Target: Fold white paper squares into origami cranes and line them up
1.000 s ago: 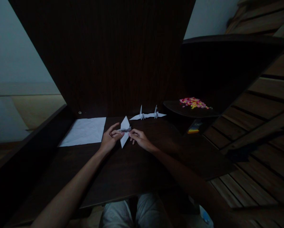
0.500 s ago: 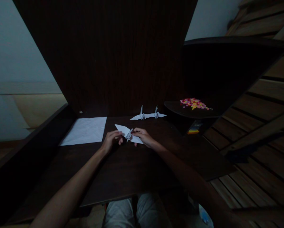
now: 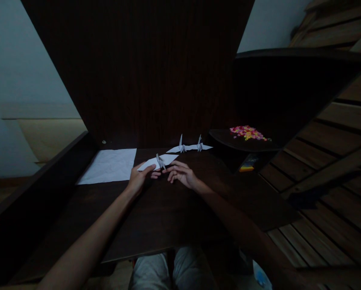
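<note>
A white origami crane (image 3: 169, 159) with its wings spread is held above the dark desk. My left hand (image 3: 139, 176) is closed on its left wing, thumb on top and fingers underneath. My right hand (image 3: 181, 174) is just below the right wing with fingers loosely apart; it does not grip the paper, and I cannot tell whether a fingertip touches it. Behind, two more white paper cranes (image 3: 182, 148) stand side by side against the desk's back panel, their wings meeting.
A white sheet of paper (image 3: 110, 166) lies at the left of the desk (image 3: 156, 217). On the corner shelf (image 3: 222, 137) at right is a pile of small pink, red and yellow pieces (image 3: 248, 132). A small colourful box (image 3: 247, 164) sits beneath it. Wooden slats stand further right.
The crane has turned, its right wing now pointing up and to the right. My right hand has let go of that wing, while my left hand keeps its hold.
</note>
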The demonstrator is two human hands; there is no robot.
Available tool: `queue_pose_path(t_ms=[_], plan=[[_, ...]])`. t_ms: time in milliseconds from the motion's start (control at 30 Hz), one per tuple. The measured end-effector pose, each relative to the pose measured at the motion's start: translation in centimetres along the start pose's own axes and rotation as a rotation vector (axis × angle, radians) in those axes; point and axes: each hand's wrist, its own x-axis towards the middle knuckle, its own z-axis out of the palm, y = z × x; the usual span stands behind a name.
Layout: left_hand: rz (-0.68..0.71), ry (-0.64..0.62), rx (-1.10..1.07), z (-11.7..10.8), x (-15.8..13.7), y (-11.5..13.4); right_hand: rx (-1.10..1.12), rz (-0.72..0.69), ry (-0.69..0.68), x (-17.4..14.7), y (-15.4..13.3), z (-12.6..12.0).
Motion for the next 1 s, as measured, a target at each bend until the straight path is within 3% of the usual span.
queue_pose_path(t_ms=[233, 367, 500, 633, 1000], plan=[[-0.097, -0.230, 0.000, 0.4, -0.9, -0.2, -0.134, -0.042, 0.260, 1.2, 1.7, 0.1], [-0.127, -0.374, -0.009, -0.1, -1.0, 0.0, -0.220, -0.098, 0.338, 1.5, 2.1, -0.4], [-0.131, -0.404, -0.024, -0.3, -0.8, 0.0, -0.238, -0.127, 0.322, 1.2, 1.6, -0.1], [-0.126, -0.373, 0.133, -0.2, -0.7, -0.3, -0.275, -0.117, 0.287, 0.9, 1.3, 0.6], [-0.066, -0.484, 0.323, -0.1, -1.0, -0.3, -0.393, -0.035, 0.232, 0.9, 1.8, 0.9]])
